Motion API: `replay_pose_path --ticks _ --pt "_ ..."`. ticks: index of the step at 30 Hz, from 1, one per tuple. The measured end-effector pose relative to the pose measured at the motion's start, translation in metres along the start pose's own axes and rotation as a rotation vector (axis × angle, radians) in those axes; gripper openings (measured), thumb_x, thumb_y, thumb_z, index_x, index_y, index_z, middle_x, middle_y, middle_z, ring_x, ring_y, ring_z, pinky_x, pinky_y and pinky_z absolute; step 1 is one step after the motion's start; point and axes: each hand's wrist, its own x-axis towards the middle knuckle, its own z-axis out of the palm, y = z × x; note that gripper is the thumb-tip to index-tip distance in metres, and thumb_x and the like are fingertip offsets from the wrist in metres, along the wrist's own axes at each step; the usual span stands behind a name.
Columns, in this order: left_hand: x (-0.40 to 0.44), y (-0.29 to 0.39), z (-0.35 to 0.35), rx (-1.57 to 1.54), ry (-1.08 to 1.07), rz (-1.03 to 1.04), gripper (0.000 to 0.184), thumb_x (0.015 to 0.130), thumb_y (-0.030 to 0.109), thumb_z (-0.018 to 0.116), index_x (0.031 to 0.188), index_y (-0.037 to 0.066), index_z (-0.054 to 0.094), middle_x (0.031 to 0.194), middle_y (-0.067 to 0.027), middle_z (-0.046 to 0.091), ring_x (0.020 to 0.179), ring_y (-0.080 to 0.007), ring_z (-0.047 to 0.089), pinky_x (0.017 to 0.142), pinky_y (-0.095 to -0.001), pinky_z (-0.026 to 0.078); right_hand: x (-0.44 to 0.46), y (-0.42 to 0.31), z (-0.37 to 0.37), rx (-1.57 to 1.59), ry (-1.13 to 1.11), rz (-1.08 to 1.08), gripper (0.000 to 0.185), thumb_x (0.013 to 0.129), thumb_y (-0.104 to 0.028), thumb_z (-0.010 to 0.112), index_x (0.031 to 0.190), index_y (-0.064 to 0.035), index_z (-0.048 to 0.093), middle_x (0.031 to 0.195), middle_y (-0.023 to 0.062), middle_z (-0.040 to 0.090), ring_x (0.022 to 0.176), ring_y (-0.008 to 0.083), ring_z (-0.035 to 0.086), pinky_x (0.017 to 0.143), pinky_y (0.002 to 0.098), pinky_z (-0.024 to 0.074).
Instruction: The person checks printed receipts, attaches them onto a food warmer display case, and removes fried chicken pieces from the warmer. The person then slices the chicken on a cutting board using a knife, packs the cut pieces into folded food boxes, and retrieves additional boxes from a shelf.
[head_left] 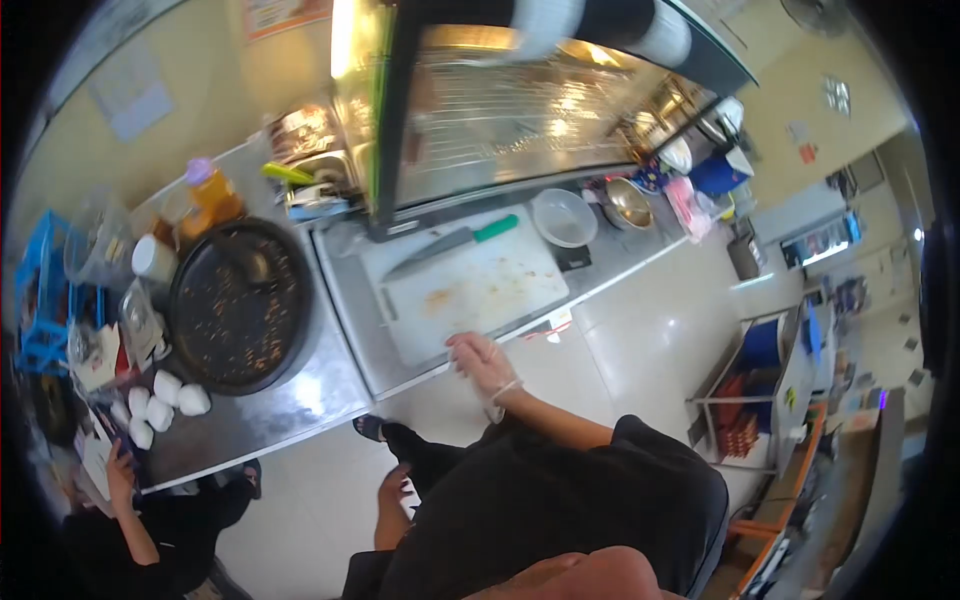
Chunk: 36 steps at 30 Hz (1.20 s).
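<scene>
My right hand [485,365], in a clear plastic glove, is beside the near edge of a white cutting board [470,285]. Its fingers are loosely bent and apart, with nothing visible in them. Brown stains mark the board. Across its far part lies a knife [450,247] with a green handle, its blade pointing left. Low beside my dark clothing hangs my left hand [393,490], bare, fingers slightly spread and holding nothing that I can see.
A large black round pan [240,305] with scattered bits stands left, near white containers [180,395]. Behind the board rise a glass display case [530,120], a plastic bowl [564,217] and a metal bowl [627,204]. At lower left, another person's hand [120,475] holds something pale.
</scene>
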Motion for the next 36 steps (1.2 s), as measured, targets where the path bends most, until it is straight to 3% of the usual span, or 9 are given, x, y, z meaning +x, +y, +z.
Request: replay_pose_path --ticks 2,4,6,7,8,16,21,25,36 --pt "-0.072 0.066 0.112 0.491 -0.066 0.166 0.071 0.087 0.035 0.068 0.147 0.01 0.038 0.134 -0.0138 0.056 0.118 -0.0297 0.057 0.096 -0.0518 0.047 -0.001 0.005 -0.064 0.127 0.075 0.003 0.021 0.101 -0.019 0.051 0.112 -0.0037 0.061 0.086 -0.0002 0.06 0.076 0.0059 0.056 0.074 0.0224 0.047" --pt "0.031 0.051 0.135 0.87 0.006 0.628 0.064 0.089 0.035 0.066 0.142 0.008 0.043 0.123 -0.0129 0.063 0.109 -0.0299 0.061 0.091 -0.0507 0.05 0.002 0.001 -0.129 0.178 0.091 -0.019 0.021 0.102 -0.018 0.051 0.112 -0.0041 0.062 0.088 0.0 0.06 0.077 0.0069 0.055 0.073 0.0225 0.0465" --pt "0.048 0.058 0.19 -0.121 -0.302 0.538 0.053 0.092 0.035 0.061 0.136 0.009 0.048 0.112 -0.0109 0.066 0.103 -0.0267 0.064 0.085 -0.0484 0.052 0.015 0.009 -0.194 -0.081 0.25 -0.189 0.022 0.098 -0.018 0.055 0.106 -0.0012 0.066 0.083 -0.0014 0.06 0.073 0.0089 0.053 0.065 0.025 0.0457" --pt "0.03 0.064 0.21 -0.254 -0.205 0.381 0.042 0.096 0.034 0.054 0.131 0.012 0.051 0.109 -0.0094 0.066 0.1 -0.0229 0.064 0.085 -0.0429 0.051 0.02 0.007 -0.224 -0.008 0.297 -0.209 0.021 0.098 -0.018 0.056 0.105 -0.0013 0.067 0.084 -0.0005 0.061 0.074 0.0091 0.054 0.067 0.0251 0.0467" --pt "-0.033 0.081 0.258 -0.243 0.002 0.415 0.04 0.098 0.032 0.05 0.134 0.013 0.05 0.107 -0.0065 0.066 0.096 -0.0205 0.065 0.085 -0.0381 0.049 0.031 -0.001 -0.255 0.06 0.34 -0.228 0.021 0.098 -0.018 0.056 0.103 -0.0014 0.068 0.084 0.0004 0.063 0.076 0.0093 0.055 0.069 0.0252 0.0477" --pt "-0.057 0.047 0.306 -0.013 0.087 0.38 0.042 0.095 0.024 0.056 0.135 0.01 0.051 0.105 -0.0157 0.066 0.076 -0.0214 0.066 0.068 -0.0327 0.056 0.116 -0.139 -0.462 -0.22 0.573 -0.693 0.023 0.093 -0.016 0.063 0.111 -0.002 0.066 0.096 0.0051 0.069 0.086 0.0128 0.063 0.08 0.0272 0.0506" --pt "-0.035 0.034 0.294 0.009 0.225 0.219 0.051 0.096 0.036 0.052 0.14 0.011 0.046 0.113 -0.018 0.066 0.077 -0.0232 0.065 0.068 -0.0335 0.056 0.123 -0.236 -0.477 -0.679 0.784 -0.374 0.04 0.094 -0.032 0.057 0.129 -0.0134 0.057 0.119 0.0149 0.065 0.111 0.0264 0.061 0.096 0.0363 0.0456" --pt "-0.079 0.068 0.333 -0.106 0.183 0.412 0.051 0.098 0.038 0.049 0.141 0.011 0.044 0.129 -0.0194 0.057 0.106 -0.0279 0.062 0.089 -0.0397 0.051 0.202 -0.272 -0.542 -1.023 0.77 -0.742 0.038 0.088 -0.033 0.059 0.114 -0.0057 0.064 0.107 0.02 0.068 0.103 0.0388 0.063 0.091 0.0455 0.0482" --pt "-0.068 -0.08 0.435 -0.475 0.415 0.284 0.05 0.097 0.04 0.05 0.139 0.013 0.046 0.128 -0.0165 0.058 0.111 -0.0306 0.06 0.091 -0.0434 0.05 0.388 -0.291 -0.633 -1.333 0.57 -0.486 0.036 0.094 -0.022 0.052 0.126 -0.0051 0.056 0.121 0.0175 0.061 0.111 0.0357 0.059 0.096 0.0413 0.0451"
